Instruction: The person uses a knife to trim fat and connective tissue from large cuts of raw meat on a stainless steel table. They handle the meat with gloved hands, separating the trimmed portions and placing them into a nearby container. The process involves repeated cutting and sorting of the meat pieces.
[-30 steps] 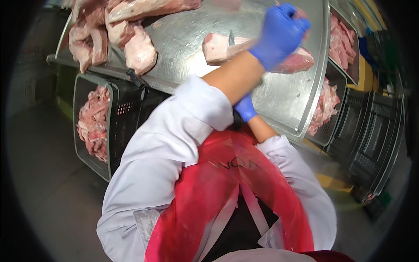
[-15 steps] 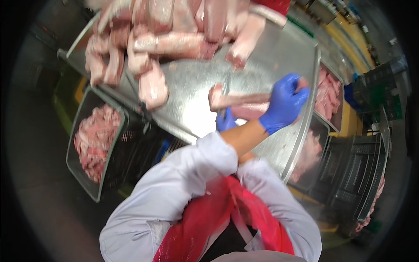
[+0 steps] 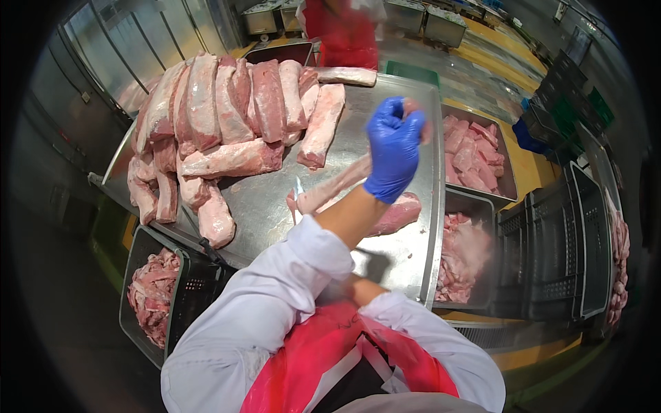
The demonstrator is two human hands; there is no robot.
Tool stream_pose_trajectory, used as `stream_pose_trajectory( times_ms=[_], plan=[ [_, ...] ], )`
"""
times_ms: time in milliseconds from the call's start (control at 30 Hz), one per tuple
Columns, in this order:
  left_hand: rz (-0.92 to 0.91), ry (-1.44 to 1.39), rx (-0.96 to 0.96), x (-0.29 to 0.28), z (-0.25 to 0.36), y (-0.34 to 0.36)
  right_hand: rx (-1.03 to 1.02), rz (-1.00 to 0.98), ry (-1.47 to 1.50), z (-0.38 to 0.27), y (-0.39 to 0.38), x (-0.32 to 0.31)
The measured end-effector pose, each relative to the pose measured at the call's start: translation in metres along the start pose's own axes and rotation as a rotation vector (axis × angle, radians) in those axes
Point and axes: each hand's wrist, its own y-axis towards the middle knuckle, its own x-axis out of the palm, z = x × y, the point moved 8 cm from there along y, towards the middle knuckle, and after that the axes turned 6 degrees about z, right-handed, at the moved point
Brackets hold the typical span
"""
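Observation:
My left arm crosses over my right. My left hand (image 3: 396,148), in a blue glove, is closed around one end of a long pale strip of meat (image 3: 341,182) and lifts it above the metal table. Under my left forearm lies a trimmed piece of pink meat (image 3: 399,213). A thin knife blade (image 3: 298,186) points up beside the strip's lower end. My right hand is hidden behind my left forearm; only its wrist shows. From the blade's tilt, that hand grips the knife.
Large pale meat pieces (image 3: 227,103) are piled on the table's far left. Right of the table (image 3: 275,199) stand a bin of pink cuts (image 3: 475,155), a bin of trimmings (image 3: 461,255) and black crates (image 3: 544,241). Another trimmings bin (image 3: 155,296) is at left. A person in red (image 3: 348,34) stands beyond.
My left hand has risen and moved farther over the table, pulling the strip up from the meat piece. My right hand has slipped from sight behind my left forearm. The view has tilted up.

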Motion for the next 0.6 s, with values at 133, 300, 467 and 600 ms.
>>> stream_pose_trajectory(
  times_ms=[133,300,467,600],
  plan=[
    [-0.184,-0.093,-0.121,0.131,-0.049,-0.042,0.013,0.013,0.049,0.009,-0.007,-0.037],
    [-0.918,0.326,-0.178,0.2,-0.115,-0.157,-0.007,0.134,0.151,0.025,-0.018,-0.096],
    [-1.037,0.921,-0.642,-0.067,-0.156,-0.195,-0.016,0.5,0.317,0.052,-0.046,-0.216],
    [-0.683,1.517,-0.367,-0.288,-0.113,-0.156,-0.007,0.717,0.298,0.021,-0.056,-0.282]
  ],
)
